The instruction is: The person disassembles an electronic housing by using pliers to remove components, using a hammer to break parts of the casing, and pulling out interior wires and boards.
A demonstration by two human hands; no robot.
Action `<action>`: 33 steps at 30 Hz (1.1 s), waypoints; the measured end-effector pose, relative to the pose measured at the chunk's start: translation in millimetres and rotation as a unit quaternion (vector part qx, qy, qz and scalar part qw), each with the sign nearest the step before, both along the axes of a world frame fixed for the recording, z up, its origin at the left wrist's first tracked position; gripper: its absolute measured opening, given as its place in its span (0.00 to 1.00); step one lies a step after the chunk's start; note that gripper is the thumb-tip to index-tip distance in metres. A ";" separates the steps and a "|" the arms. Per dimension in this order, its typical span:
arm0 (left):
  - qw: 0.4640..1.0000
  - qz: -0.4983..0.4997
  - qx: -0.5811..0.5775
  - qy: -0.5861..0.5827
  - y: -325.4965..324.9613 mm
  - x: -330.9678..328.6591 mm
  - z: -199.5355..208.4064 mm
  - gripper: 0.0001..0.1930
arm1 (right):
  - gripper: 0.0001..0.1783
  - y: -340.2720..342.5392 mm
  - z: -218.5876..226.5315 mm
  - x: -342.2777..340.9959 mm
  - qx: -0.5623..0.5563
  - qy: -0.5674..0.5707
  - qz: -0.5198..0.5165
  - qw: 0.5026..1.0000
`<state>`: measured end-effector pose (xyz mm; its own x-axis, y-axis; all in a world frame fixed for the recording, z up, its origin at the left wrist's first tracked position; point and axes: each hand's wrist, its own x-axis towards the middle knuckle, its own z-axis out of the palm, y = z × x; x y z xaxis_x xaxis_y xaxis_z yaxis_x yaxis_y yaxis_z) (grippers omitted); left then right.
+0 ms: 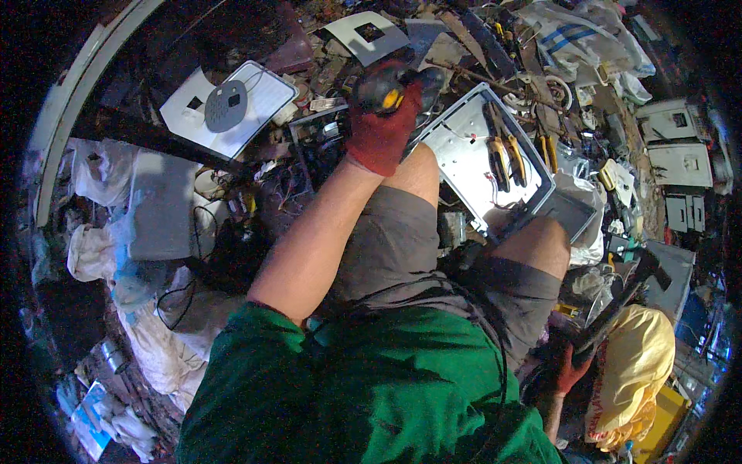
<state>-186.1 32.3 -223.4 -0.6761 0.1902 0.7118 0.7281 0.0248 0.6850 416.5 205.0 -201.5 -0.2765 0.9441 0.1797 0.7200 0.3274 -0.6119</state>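
Note:
My left hand (pixel 382 139), in a red glove, reaches out past my knee. Its fingers are closed around a dark rounded thing with a yellow patch (pixel 393 99), whose kind I cannot make out. Low on the right, my right hand (pixel 570 371), also in a red glove, grips the handle of a hammer (pixel 618 305); the hammer's dark head points up and away from me. Between my knees and the scrap ahead lies an open white metal case (pixel 461 147), tilted. Inside it rest pliers with yellow-and-black handles (pixel 498 158).
Scrap covers the ground ahead. At the left lie white panels (pixel 270 97) with a grey oval cover (pixel 226 107) on top, and a grey box (pixel 161 205). A yellow sack (pixel 638 363) stands beside my right hand. Plastic bags (pixel 583 39) lie at the far right.

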 end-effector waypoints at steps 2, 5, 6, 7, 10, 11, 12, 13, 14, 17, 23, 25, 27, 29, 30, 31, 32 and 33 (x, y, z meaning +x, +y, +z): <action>0.999 0.001 -0.002 0.041 -1.0 -5.8 19.8 0.08 | 0.40 3.6 15.4 -39.3 -0.005 0.034 0.034 0.999; 0.998 -0.042 0.037 -0.029 11.8 -24.0 19.3 0.10 | 0.42 -17.7 37.8 -93.8 -0.127 0.124 0.012 0.984; 0.994 -0.067 0.066 -0.050 19.7 -30.6 17.3 0.11 | 0.39 -19.0 36.1 -95.1 -0.131 0.104 0.021 0.986; 0.998 -0.042 0.052 -0.009 23.9 -27.4 14.1 0.11 | 0.35 -22.7 31.6 -92.2 -0.133 0.082 0.025 0.987; 0.997 -0.028 0.073 0.003 30.1 -20.0 18.9 0.12 | 0.36 -26.0 8.7 -75.2 -0.160 0.073 0.065 0.982; 0.987 -0.083 0.118 -0.065 30.9 -17.8 25.2 0.12 | 0.36 -26.9 7.4 -75.9 -0.177 0.091 0.066 0.978; 0.995 -0.083 0.000 -0.054 24.3 -16.7 26.5 0.14 | 0.36 -28.5 6.7 -75.8 -0.194 0.108 0.066 0.973; 0.999 -0.049 0.000 0.012 24.9 -16.3 21.5 0.13 | 0.36 -29.9 5.7 -75.7 -0.211 0.124 0.065 0.967; 0.997 -0.016 0.001 0.078 26.4 -14.3 13.9 0.12 | 0.36 -29.6 6.3 -75.7 -0.206 0.125 0.074 0.968; 0.999 -0.052 0.010 0.007 25.7 -0.7 30.2 0.11 | 0.36 -19.3 9.1 -76.7 -0.316 0.206 0.114 0.919; 0.993 0.042 -0.055 0.094 25.0 -9.8 17.3 0.11 | 0.37 -41.1 73.0 -192.9 -0.454 0.107 0.234 0.853; 0.996 0.067 -0.002 0.059 37.0 -14.2 -4.5 0.09 | 0.36 -55.4 69.4 -207.3 -0.504 0.148 0.161 0.835; 0.996 -0.039 0.049 -0.057 28.2 -9.1 8.4 0.09 | 0.30 -69.1 57.4 -208.2 -0.480 0.181 0.162 0.843; 0.986 -0.081 0.077 -0.123 23.5 -9.7 20.2 0.09 | 0.27 -75.7 70.6 -222.8 -0.521 0.227 0.220 0.793; 0.990 -0.074 0.060 -0.108 22.8 -10.3 25.0 0.09 | 0.26 -72.8 68.2 -220.2 -0.536 0.219 0.180 0.795; 0.992 -0.068 0.044 -0.095 23.5 -10.9 25.6 0.09 | 0.24 -69.8 66.4 -217.0 -0.550 0.208 0.139 0.797; 0.998 -0.056 0.002 -0.035 21.8 -11.3 25.3 0.09 | 0.22 -67.5 61.1 -212.7 -0.511 0.177 0.162 0.825; 0.998 -0.045 -0.040 0.025 18.1 -11.7 24.2 0.11 | 0.20 -65.1 51.1 -206.3 -0.470 0.145 0.184 0.851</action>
